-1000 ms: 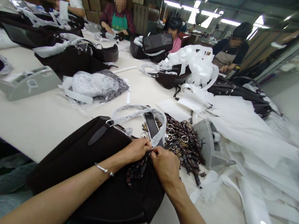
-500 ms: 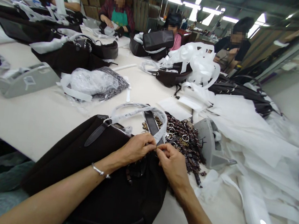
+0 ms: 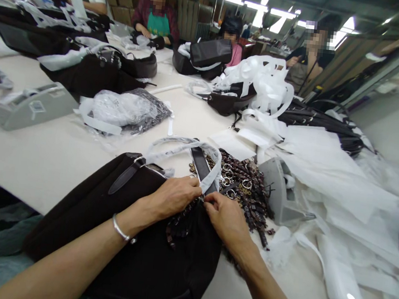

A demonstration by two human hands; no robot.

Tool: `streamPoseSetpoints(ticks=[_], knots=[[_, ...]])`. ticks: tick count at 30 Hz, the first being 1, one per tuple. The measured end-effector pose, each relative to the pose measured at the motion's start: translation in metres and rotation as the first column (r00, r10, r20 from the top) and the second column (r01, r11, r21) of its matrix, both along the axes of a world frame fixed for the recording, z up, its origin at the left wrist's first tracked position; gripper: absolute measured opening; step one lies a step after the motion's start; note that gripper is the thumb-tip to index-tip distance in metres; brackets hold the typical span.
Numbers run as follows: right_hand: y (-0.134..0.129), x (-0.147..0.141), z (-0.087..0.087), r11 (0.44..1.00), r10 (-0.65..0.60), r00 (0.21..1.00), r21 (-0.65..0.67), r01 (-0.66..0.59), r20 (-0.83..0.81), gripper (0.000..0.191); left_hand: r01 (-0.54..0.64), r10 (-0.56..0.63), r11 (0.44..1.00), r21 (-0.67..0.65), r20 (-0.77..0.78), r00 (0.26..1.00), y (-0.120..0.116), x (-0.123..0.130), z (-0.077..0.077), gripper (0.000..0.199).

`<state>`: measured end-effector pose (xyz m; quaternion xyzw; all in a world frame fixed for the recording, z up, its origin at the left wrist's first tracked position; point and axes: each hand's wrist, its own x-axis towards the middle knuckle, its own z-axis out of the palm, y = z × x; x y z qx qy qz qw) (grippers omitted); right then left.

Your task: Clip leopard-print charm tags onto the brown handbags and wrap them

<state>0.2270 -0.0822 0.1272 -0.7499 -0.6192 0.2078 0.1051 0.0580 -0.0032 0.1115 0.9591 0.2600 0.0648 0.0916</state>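
A black bag (image 3: 120, 260) with a zipped top and white-wrapped handles (image 3: 171, 150) lies at the table's near edge. My left hand (image 3: 176, 195) has its fingers pinched together at the base of a handle, over the bag. Close beside it, my right hand (image 3: 223, 214) is pinched too, the fingertips of both nearly touching. What lies between the fingertips is too small to make out. A dark braided tassel (image 3: 179, 226) hangs beneath my left hand against the bag. Beyond my right hand is a pile of dark braided pieces with metal rings (image 3: 248, 188).
A grey tape dispenser (image 3: 275, 191) stands right of the pile, another (image 3: 40, 106) at the left. White sheets (image 3: 338, 183) spread over the right side. Wrapped bags, a plastic-covered bundle (image 3: 125, 111) and white strips (image 3: 260, 82) lie farther back. Several people are across the table.
Both hands have shifted slightly left, and my left wrist has turned a little. More of the hanging tassel shows. A person at the back right has raised a hand towards the head.
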Motion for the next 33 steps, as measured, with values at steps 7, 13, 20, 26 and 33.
streamPoseSetpoints(ticks=[7,13,20,26,33], knots=[[0.002,-0.005,-0.002,1.0,0.023,1.0,0.009,-0.023,0.016,0.02,0.05,-0.051,0.995,-0.087,-0.005,0.999,0.0,-0.006,0.006,0.017],[0.005,-0.009,-0.004,0.999,0.024,1.0,0.025,-0.024,-0.011,0.021,0.043,-0.044,0.994,-0.098,-0.001,0.999,-0.001,-0.007,0.003,0.017],[0.002,-0.013,-0.009,0.998,0.045,0.999,0.049,-0.046,0.026,0.023,-0.047,0.079,0.973,-0.228,0.134,0.988,-0.004,-0.002,-0.002,0.017],[0.001,-0.008,-0.011,0.997,0.005,1.0,0.083,-0.003,-0.028,0.023,-0.123,0.179,0.94,-0.318,0.154,0.972,-0.004,0.002,-0.002,0.012],[0.006,-0.008,-0.012,0.999,0.016,0.999,0.034,-0.017,0.033,0.024,-0.085,0.123,0.953,-0.29,0.114,0.986,0.0,0.003,-0.006,0.015]])
